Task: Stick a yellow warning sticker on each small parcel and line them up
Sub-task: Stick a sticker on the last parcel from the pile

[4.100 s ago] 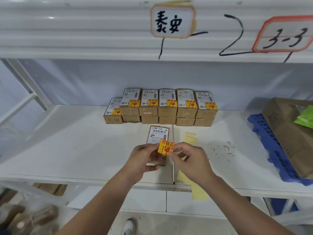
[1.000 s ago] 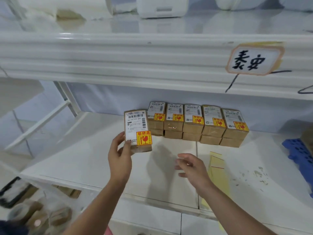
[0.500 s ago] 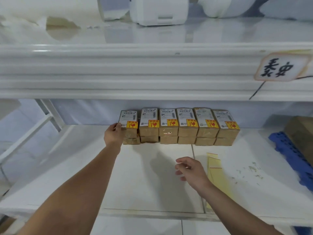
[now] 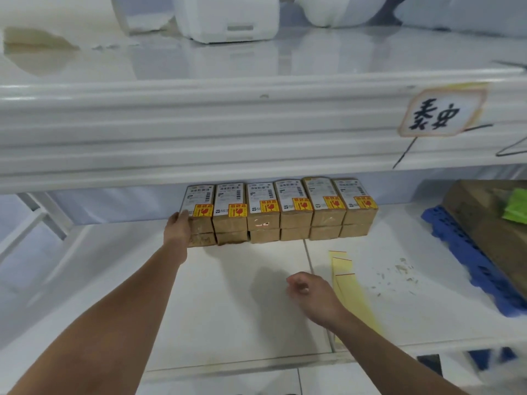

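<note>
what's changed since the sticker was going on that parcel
The left hand lifted the stickered parcel from the shelf front onto the left end of the row, still touching its side. The right hand let go and hangs empty. The other parcels and yellow backing strips stayed put.
</note>
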